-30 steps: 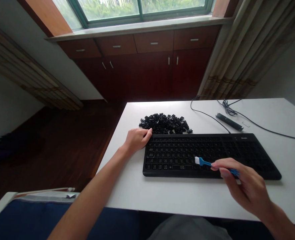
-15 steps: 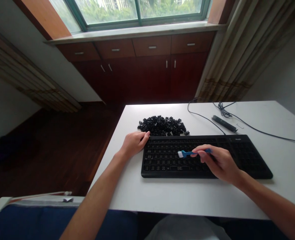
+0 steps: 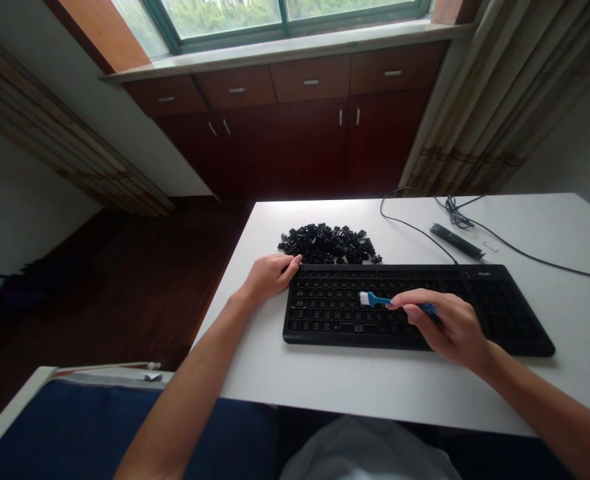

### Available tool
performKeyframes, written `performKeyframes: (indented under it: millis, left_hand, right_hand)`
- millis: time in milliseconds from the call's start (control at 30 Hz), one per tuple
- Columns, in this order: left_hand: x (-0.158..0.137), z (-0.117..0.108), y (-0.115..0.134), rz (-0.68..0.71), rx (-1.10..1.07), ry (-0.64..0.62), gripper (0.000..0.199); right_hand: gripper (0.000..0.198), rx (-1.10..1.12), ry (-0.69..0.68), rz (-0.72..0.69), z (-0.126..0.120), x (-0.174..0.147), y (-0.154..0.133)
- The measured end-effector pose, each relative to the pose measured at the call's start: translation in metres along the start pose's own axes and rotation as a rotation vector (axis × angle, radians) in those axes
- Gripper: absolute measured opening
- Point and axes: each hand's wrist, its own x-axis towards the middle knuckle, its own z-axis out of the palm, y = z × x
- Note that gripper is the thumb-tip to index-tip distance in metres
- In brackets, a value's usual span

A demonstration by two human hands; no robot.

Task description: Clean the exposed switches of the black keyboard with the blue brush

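**Blue brush [image 3: 379,300] shifts left over the keyboard [image 3: 335,295]**

Clamped in the right hand [image 3: 447,323], the brush has gone leftward and up a little from a second ago; brushing seems midway. The keyboard lies on the white surface [image 3: 355,380], before a pile of black keycaps [image 3: 325,241]. The left hand [image 3: 269,275] stays at its far-left corner; I can't tell whether it grips.

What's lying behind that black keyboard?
Behind the keyboard are a heap of black keycaps, a dark strip, a thin bent wire and black cable. The heap's lower pieces are hidden under others.
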Motion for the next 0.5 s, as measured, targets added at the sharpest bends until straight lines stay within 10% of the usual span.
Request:
performKeyframes:
  millis: [500]
  left_hand:
    - [-0.0002,-0.0006,0.0007,0.036,-0.007,-0.009,0.051]
  right_hand:
    - [0.040,-0.041,-0.028,-0.037,-0.0030,-0.0019,0.0054]
